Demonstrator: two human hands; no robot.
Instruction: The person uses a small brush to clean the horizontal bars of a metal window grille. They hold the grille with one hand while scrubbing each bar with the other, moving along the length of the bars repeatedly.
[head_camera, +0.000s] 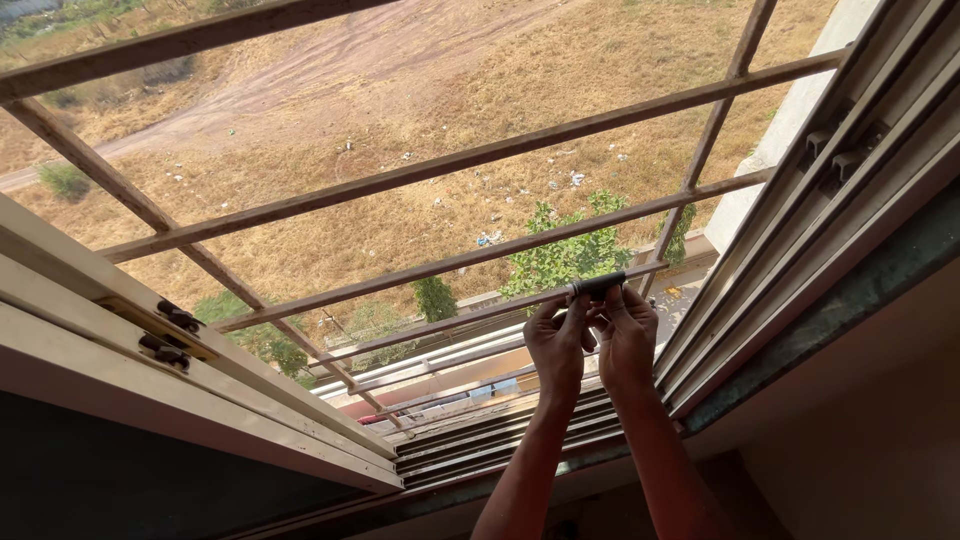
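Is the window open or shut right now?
Open. No pane or frame crosses the opening; both hands reach out past the window tracks to a dark piece on the grille.

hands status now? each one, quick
Left hand: closed on the small dark cylinder at the grille bar.
Right hand: closed on the same cylinder.

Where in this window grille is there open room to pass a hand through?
Wide gaps lie between the upper rusty horizontal bars, left of the right upright. It is crowded low down, where the left hand and right hand pinch a small dark cylinder.
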